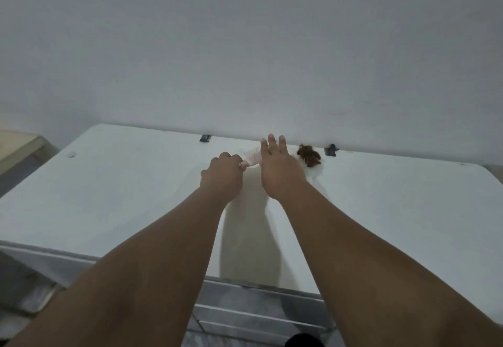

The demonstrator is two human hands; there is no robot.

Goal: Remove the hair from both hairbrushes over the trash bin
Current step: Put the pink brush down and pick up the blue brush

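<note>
hands (221,175) at pink hairbrush (252,158)

A plain, unmarked white painted wall (245,33) is seen across the whole upper half of the view. Against it a broad white flat-topped cabinet lid (122,183) with rounded far corners is set, its smooth surface lit dimly and evenly. Along its back edge, where the wall is met, two small dark hinge-like fittings (205,138) (330,150) are fixed well apart. The cabinet's front (245,308) is shown as grey horizontal ridges. At the far left a pale beige piece of furniture (19,145) is partly cut off. A grey floor (24,286) is glimpsed below, blurred.
</note>
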